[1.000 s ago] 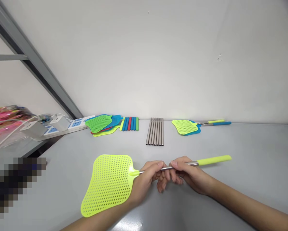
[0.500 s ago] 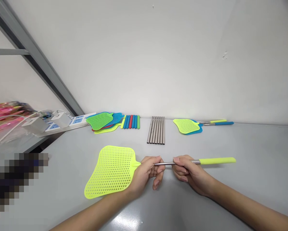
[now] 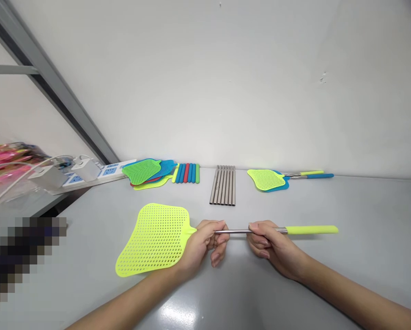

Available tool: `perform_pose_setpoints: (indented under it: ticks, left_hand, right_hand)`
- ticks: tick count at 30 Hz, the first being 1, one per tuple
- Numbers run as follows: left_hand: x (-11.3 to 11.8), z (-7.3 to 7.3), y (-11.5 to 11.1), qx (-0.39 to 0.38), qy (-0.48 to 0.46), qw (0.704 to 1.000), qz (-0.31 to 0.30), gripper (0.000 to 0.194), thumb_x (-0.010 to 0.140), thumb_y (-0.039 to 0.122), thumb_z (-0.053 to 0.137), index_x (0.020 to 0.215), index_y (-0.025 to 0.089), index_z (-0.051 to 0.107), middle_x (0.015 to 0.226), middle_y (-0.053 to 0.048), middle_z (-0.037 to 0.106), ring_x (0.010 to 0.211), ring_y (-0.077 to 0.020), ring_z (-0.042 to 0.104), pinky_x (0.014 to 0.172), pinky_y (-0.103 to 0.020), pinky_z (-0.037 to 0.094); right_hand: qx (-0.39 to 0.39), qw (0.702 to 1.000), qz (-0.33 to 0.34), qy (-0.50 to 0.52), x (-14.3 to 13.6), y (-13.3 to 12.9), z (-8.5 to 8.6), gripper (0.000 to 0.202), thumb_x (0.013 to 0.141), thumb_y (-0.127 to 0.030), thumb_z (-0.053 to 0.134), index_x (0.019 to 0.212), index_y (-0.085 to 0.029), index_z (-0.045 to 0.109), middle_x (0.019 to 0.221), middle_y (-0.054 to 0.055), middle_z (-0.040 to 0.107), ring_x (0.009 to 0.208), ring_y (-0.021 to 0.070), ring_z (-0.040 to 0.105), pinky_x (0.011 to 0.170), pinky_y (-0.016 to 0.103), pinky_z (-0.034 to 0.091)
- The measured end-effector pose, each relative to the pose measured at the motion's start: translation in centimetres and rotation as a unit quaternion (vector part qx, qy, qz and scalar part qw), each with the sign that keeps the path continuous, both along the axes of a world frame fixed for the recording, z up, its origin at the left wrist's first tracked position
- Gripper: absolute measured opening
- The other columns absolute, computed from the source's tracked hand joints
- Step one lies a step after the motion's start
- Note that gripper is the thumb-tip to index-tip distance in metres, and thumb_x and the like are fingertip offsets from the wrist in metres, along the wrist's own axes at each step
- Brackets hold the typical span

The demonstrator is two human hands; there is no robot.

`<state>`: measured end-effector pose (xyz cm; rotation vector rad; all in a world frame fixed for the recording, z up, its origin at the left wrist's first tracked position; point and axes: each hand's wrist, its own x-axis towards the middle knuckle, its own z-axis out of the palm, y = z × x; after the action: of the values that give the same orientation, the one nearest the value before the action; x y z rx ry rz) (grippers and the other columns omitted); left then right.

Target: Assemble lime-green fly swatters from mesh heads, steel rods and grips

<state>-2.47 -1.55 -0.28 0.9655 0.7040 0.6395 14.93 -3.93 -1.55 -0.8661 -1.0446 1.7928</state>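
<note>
L hand (image 3: 202, 243) moved farther from R hand (image 3: 273, 242); both pinch rod (image 3: 239, 231) of yellow swatter (image 3: 153, 239), prob. to keep it level; metal tubes (image 3: 223, 185) lie past them.

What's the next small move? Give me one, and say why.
Probably push the left hand and right hand toward each other, shortening the yellow swatter. They hold its rod, whose thin bare part between them and thicker section beside the handle suggest it telescopes; the two assembled swatters at back right look proportionally shorter.
</note>
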Motion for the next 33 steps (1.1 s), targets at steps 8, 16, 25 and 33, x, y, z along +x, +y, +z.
perform_pose_setpoints:
  ticks: [8,16,25,33]
  left_hand:
    - [-0.12,0.12,0.13,0.001,-0.005,1.000,0.014,0.034,0.080,0.032,0.038,0.049,0.017,0.036,0.031,0.006,0.030,0.029,-0.0068,0.030,0.035,-0.019,0.026]
    - [-0.22,0.37,0.20,0.008,0.005,1.000,0.024,0.034,0.079,0.032,0.039,0.048,0.017,0.035,0.031,0.006,0.029,0.029,-0.0065,0.028,0.035,-0.019,0.024]
    - [-0.37,0.29,0.42,0.018,0.004,1.000,0.019,0.035,0.080,0.029,0.037,0.047,0.017,0.035,0.030,0.006,0.029,0.029,-0.0071,0.028,0.035,-0.019,0.024]
    - [-0.60,0.23,0.71,0.020,-0.006,1.000,0.023,0.035,0.081,0.026,0.035,0.047,0.018,0.034,0.031,0.006,0.027,0.030,-0.0073,0.028,0.035,-0.020,0.023]
  right_hand:
    - [-0.002,1.000,-0.010,0.014,0.03,0.17,-0.07,0.041,0.079,-0.031,0.047,0.046,-0.018,0.025,0.044,-0.008,0.019,0.039,0.0056,0.024,0.044,0.024,0.013]
    - [-0.011,1.000,-0.011,0.018,0.02,0.16,0.06,0.040,0.079,-0.030,0.046,0.047,-0.019,0.025,0.044,-0.008,0.019,0.038,0.0055,0.024,0.044,0.025,0.012]
    - [-0.009,0.998,-0.053,0.027,-0.15,-0.01,0.15,0.040,0.078,-0.026,0.046,0.046,-0.019,0.023,0.043,-0.008,0.016,0.038,0.0052,0.019,0.043,0.025,0.009]
    - [-0.011,0.998,-0.060,0.036,-0.13,-0.01,-0.07,0.039,0.078,-0.027,0.045,0.046,-0.018,0.025,0.042,-0.008,0.017,0.037,0.0054,0.020,0.043,0.025,0.009]
